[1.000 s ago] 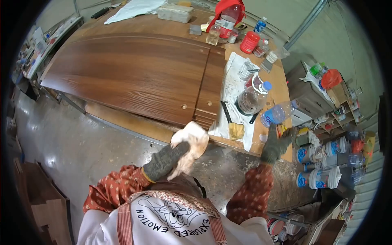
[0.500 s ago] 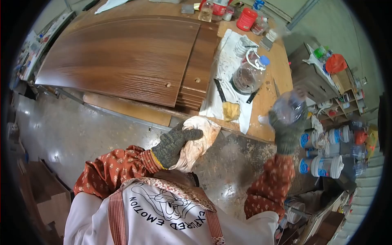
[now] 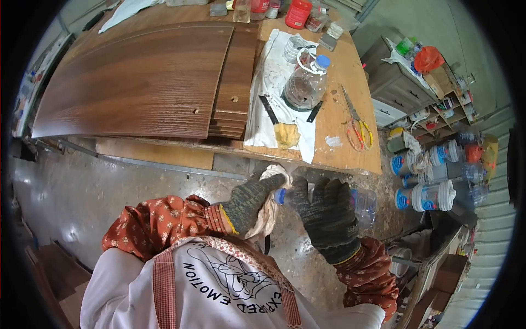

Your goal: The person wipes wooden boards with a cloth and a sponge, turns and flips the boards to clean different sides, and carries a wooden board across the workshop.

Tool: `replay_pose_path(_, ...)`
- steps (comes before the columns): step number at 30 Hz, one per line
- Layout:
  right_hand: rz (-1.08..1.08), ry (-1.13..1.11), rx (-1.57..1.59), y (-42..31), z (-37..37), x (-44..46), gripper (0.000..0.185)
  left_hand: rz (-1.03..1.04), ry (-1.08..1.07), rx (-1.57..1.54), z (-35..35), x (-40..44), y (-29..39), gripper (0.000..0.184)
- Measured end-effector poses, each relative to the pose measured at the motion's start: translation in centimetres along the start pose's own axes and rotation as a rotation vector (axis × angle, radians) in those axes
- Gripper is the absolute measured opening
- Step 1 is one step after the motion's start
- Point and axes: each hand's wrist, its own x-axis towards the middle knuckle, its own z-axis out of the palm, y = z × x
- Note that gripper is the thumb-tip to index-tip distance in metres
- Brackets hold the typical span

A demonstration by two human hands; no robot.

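Note:
My left hand (image 3: 251,197), in a dark knitted glove, is closed on a crumpled, stained white rag (image 3: 266,216) in front of the table edge. In my gloved right hand (image 3: 327,216) a clear plastic bottle (image 3: 366,207) lies on its side. Its blue cap points left at the rag and my left hand; my fingers cover the bottle's middle. Whether the cap touches the rag I cannot tell. Beyond both hands, brown wood-grain panels (image 3: 137,82) are stacked on the wooden table (image 3: 342,118).
On the table, a white cloth (image 3: 263,77) carries a large blue-capped jug (image 3: 304,88), a putty knife and a yellowish lump (image 3: 286,135). Scissors (image 3: 356,123) with red-yellow handles lie to the right. Several jars stand at the back; plastic buckets (image 3: 433,196) are stacked at right.
My right hand has brought the bottle off the table's right side, left and nearer my body, beside the rag. The scissors now show fully. The view has shifted right.

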Motion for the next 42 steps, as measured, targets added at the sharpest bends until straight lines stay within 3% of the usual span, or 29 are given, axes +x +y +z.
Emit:
replay_pose_path(3, 0.021, 0.022, 0.085, 0.2, 0.3, 0.5, 0.048, 0.067, 0.058, 0.038, 0.1, 0.0, 0.2, 0.017)
replay_pose_path(6, 0.109, 0.032, 0.415, 1.4, 0.6, 0.9, 0.051, 0.000, -0.143, -0.071, -0.5, -1.0, 1.7, 0.020)
replay_pose_path(7, 0.130, 0.037, 0.567, 1.9, 0.8, 1.4, 0.053, -0.025, -0.307, -0.135, -1.8, -0.1, 1.7, 0.023)
replay_pose_path(8, 0.198, 0.042, 0.695, 1.9, 1.5, 2.0, 0.062, -0.059, -0.469, -0.192, -3.0, 0.9, 1.6, 0.025)
replay_pose_path(10, 0.316, 0.024, 0.961, 1.3, 3.4, 2.3, 0.081, -0.134, -0.383, -0.306, -4.5, 2.7, 0.6, 0.030)
replay_pose_path(11, 0.427, 0.141, 1.104, 0.6, 6.0, 1.7, 0.093, -0.043, -0.330, -0.464, -2.3, 0.7, 1.9, 0.023)
replay_pose_path(14, 0.774, 0.388, 1.457, 3.6, 14.5, 2.1, 0.064, 0.001, -0.263, -0.249, -1.2, -1.8, 4.4, 0.028)
replay_pose_path(16, 1.061, 0.522, 1.680, 6.1, 19.2, 2.6, 0.048, -0.065, -0.295, -0.302, -2.9, -1.6, 4.5, 0.037)
replay_pose_path(18, 1.082, 0.656, 1.521, 6.3, 17.4, 4.4, 0.043, -0.145, -0.254, -0.358, -5.0, -2.9, 4.9, 0.041)
replay_pose_path(19, 0.939, 0.710, 1.264, 6.5, 16.3, 6.2, 0.044, -0.190, -0.235, -0.382, -5.8, -3.7, 5.2, 0.043)
replay_pose_path(21, 0.825, 0.804, 1.151, 7.2, 16.8, 8.6, 0.053, 0.055, -0.197, -0.377, -7.8, -5.2, 5.6, 0.050)
replay_pose_path(23, 0.882, 0.907, 1.437, 8.6, 21.9, 10.2, 0.082, 0.276, -0.238, -0.480, -9.1, -7.0, 6.2, 0.053)
replay_pose_path(24, 0.912, 0.815, 1.440, 8.9, 23.7, 10.5, 0.083, 0.391, -0.248, -0.549, -8.9, -8.9, 7.0, 0.053)
replay_pose_path(26, 0.974, 0.632, 1.442, 9.0, 24.8, 11.5, 0.085, 0.643, -0.045, -0.533, -11.6, -11.4, 8.1, 0.052)
replay_pose_path(28, 1.092, 0.642, 1.392, 8.4, 24.5, 11.7, 0.086, 0.833, -0.011, -0.497, -13.5, -13.5, 10.6, 0.045)
replay_pose_path(30, 1.077, 0.548, 1.281, 9.0, 25.1, 11.4, 0.085, 1.121, -0.033, -0.257, -16.4, -15.4, 14.3, 0.036)
replay_pose_path(32, 1.074, 0.729, 1.383, 7.1, 22.8, 10.6, 0.080, 1.609, 0.322, 0.290, -19.1, -16.1, 19.1, 0.032)
replay_pose_path(34, 0.976, 0.824, 1.414, 5.3, 18.8, 10.8, 0.074, 1.863, 0.756, 0.624, -19.8, -15.0, 21.9, 0.029)
replay_pose_path(35, 0.881, 0.824, 1.398, 4.6, 16.2, 11.6, 0.070, 1.915, 0.976, 0.727, -19.9, -14.0, 22.7, 0.028)
replay_pose_path(36, 0.792, 0.820, 1.383, 3.8, 13.4, 12.5, 0.065, 1.771, 1.039, 0.647, -20.6, -12.2, 22.3, 0.030)
replay_pose_path(38, 0.663, 0.791, 1.351, 1.7, 8.2, 13.7, 0.057, 1.930, 1.184, 1.359, -22.3, -7.7, 21.4, 0.036)
replay_pose_path(40, 0.533, 0.670, 1.375, 1.3, 4.9, 17.0, 0.048, 1.705, 1.087, 1.690, -15.9, -8.0, 18.8, 0.039)
replay_pose_path(41, 0.458, 0.627, 1.466, 1.1, 5.6, 20.1, 0.049, 1.747, 0.959, 1.699, -15.9, -6.7, 17.7, 0.040)
replay_pose_path(42, 0.437, 0.481, 1.322, 1.4, 3.1, 23.2, 0.047, 1.764, 0.916, 1.738, -15.1, -5.8, 16.3, 0.040)
